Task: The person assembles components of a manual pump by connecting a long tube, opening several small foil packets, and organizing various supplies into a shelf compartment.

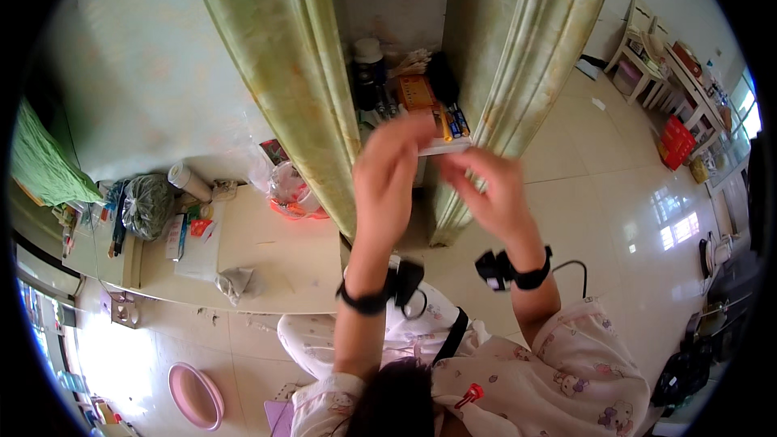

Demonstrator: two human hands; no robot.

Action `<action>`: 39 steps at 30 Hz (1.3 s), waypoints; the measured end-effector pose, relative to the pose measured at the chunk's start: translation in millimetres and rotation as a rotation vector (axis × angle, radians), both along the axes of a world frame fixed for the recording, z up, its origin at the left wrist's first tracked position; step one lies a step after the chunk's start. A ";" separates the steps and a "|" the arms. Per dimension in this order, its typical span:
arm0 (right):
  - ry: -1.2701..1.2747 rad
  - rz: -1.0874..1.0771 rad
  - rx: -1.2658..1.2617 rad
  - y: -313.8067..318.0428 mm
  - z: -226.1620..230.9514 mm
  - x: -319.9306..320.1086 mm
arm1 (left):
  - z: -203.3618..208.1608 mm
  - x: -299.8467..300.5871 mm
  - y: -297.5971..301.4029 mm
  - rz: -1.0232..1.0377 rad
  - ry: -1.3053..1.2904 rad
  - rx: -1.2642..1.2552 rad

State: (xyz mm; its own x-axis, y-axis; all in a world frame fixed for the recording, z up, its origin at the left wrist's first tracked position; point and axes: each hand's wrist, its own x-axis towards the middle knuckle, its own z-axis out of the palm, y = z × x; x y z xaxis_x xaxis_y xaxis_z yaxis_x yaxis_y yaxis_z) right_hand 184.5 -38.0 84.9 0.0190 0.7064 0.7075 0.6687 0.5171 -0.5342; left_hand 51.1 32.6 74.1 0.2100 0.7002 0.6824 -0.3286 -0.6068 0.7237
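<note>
My left hand [388, 174] reaches into a narrow niche between two green marbled pillars, above the white shelf edge [445, 147]. Its fingers bend towards the shelf and are smeared by motion, so I cannot make out anything held. Just right of it, my right hand [498, 194] is beside the same edge, its blurred fingers apart with nothing visible between them. On the shelf are an orange box [415, 93], a yellow-handled tool [444, 125], a small blue item [460, 121], a white-capped dark bottle [369, 61] and pale sticks or gloves [411, 63].
Left of the niche, a cream counter [283, 271] carries a red-rimmed basket [295, 194], a dark plastic bag [148, 206] and a paper roll [188, 182]. The marbled pillars [283, 40] flank my hands closely. A pink basin [196, 396] and a red basket [677, 143] stand on the floor.
</note>
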 end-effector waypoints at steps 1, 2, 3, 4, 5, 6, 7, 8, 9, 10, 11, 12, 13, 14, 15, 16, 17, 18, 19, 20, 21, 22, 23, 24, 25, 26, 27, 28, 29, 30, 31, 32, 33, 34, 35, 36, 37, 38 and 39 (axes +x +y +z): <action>0.021 0.064 -0.125 -10.0 -18.1 -1.0 | -9.7 -23.3 -21.7 -0.097 0.041 -0.082; 0.091 0.098 -0.252 -18.5 -30.0 -10.5 | -16.5 -42.9 -38.9 -0.100 0.075 -0.054; 0.171 0.142 -0.376 -21.4 -55.8 -14.3 | -33.0 -58.7 -44.4 -0.074 0.175 0.005; 0.151 0.188 -0.449 -23.9 -73.0 -20.8 | -47.1 -72.8 -54.2 -0.102 0.182 -0.100; 0.128 0.235 -0.522 -24.8 -87.0 -26.1 | -59.1 -83.8 -63.4 -0.147 0.089 -0.365; 0.131 0.248 -0.470 -22.2 -101.7 -29.5 | -76.0 -97.0 -68.9 -0.078 0.066 -0.428; 0.127 0.263 -0.417 -17.8 -114.3 -30.8 | -94.5 -110.7 -71.7 -0.007 0.032 -0.486; 0.124 0.278 -0.363 -14.9 -121.4 -31.0 | -110.8 -124.4 -75.4 0.068 0.001 -0.519; 0.182 0.277 -0.349 -11.4 -120.0 -32.9 | -126.5 -142.7 -81.5 0.153 -0.025 -0.557; 0.245 0.276 -0.343 -7.2 -113.3 -32.9 | -135.0 -159.3 -90.4 0.241 -0.047 -0.599; 0.308 0.272 -0.340 -3.0 -108.4 -33.3 | -139.6 -173.1 -96.2 0.336 -0.099 -0.604; 0.330 0.286 -0.346 -0.4 -105.2 -33.0 | -148.3 -187.7 -97.7 0.432 -0.185 -0.628; 0.358 0.294 -0.348 2.4 -103.4 -33.4 | -158.4 -203.8 -98.5 0.521 -0.266 -0.644; 0.377 0.313 -0.342 4.9 -104.9 -37.6 | -170.7 -221.8 -103.9 0.625 -0.377 -0.641; 0.392 0.332 -0.318 10.6 -103.3 -42.6 | -182.5 -241.2 -103.7 0.720 -0.496 -0.616; 0.363 0.334 -0.305 15.2 -105.0 -47.2 | -195.9 -259.8 -100.7 0.808 -0.619 -0.583; 0.363 0.363 -0.310 17.9 -106.6 -51.4 | -213.4 -279.6 -98.2 0.955 -0.645 -0.579; 0.366 0.399 -0.320 19.9 -109.0 -56.6 | -236.8 -302.0 -95.2 1.046 -0.679 -0.594; 0.372 0.430 -0.330 22.9 -112.2 -61.6 | -261.8 -321.4 -88.7 1.132 -0.710 -0.609; 0.361 0.467 -0.347 25.7 -117.5 -65.7 | -284.9 -335.2 -80.1 1.186 -0.774 -0.693; 0.378 0.483 -0.396 26.4 -124.2 -72.0 | -301.6 -350.7 -72.1 1.239 -0.836 -0.771; 0.388 0.495 -0.428 31.1 -128.5 -77.4 | -313.3 -358.1 -61.6 1.293 -0.808 -0.854; 0.395 0.511 -0.463 35.6 -132.3 -84.3 | -328.3 -371.4 -51.0 1.311 -0.861 -0.963; 0.425 0.559 -0.516 38.4 -134.1 -98.7 | -354.6 -390.8 -45.2 1.366 -0.848 -0.967; 0.401 0.604 -0.544 43.9 -138.8 -111.6 | -372.2 -403.1 -37.4 1.409 -0.837 -0.977; 0.302 0.623 -0.548 52.1 -140.8 -124.8 | -375.3 -397.1 -25.4 1.520 -0.584 -0.948; 0.206 0.645 -0.555 58.3 -142.4 -142.6 | -376.1 -388.5 -13.2 1.625 -0.323 -0.916; 0.169 0.672 -0.601 67.0 -146.3 -159.7 | -364.4 -373.9 -0.2 1.683 -0.072 -0.905; 0.108 0.681 -0.658 79.7 -155.0 -175.2 | -343.3 -356.2 10.4 1.714 0.187 -0.890; 0.087 0.722 -0.643 92.2 -161.1 -196.6 | -329.0 -347.4 17.4 1.727 0.315 -0.919; 0.000 0.719 -0.663 105.5 -163.6 -219.6 | -318.6 -342.7 22.0 1.740 0.448 -0.948; -0.087 0.708 -0.687 120.2 -167.8 -240.5 | -314.6 -339.1 24.5 1.738 0.587 -0.980; -0.081 0.748 -0.680 145.4 -187.9 -260.0 | -315.5 -333.8 27.4 1.739 0.651 -0.965; -0.073 0.789 -0.681 170.1 -210.9 -278.0 | -320.9 -328.5 27.1 1.737 0.721 -0.955; -0.070 0.801 -0.687 187.7 -220.7 -295.9 | -326.1 -327.5 25.9 1.742 0.788 -0.946; -0.063 0.807 -0.688 205.6 -227.6 -311.7 | -327.2 -326.4 26.5 1.738 0.796 -0.926; -0.126 0.785 -0.671 223.9 -236.1 -326.8 | -327.7 -326.1 24.9 1.737 0.806 -0.909; -0.191 0.757 -0.646 243.0 -242.8 -338.9 | -325.7 -325.1 27.0 1.732 0.809 -0.883; -0.267 0.733 -0.604 259.5 -251.0 -354.4 | -325.3 -326.0 27.7 1.734 0.810 -0.895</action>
State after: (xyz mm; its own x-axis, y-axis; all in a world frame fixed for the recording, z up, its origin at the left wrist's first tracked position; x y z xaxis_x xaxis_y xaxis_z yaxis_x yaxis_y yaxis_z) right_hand -169.9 221.5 -166.1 -0.6761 0.7231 0.1416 0.4286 0.5422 -0.7228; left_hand -275.0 60.2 -251.2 -0.8515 0.4638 0.2446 0.5122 0.6355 0.5778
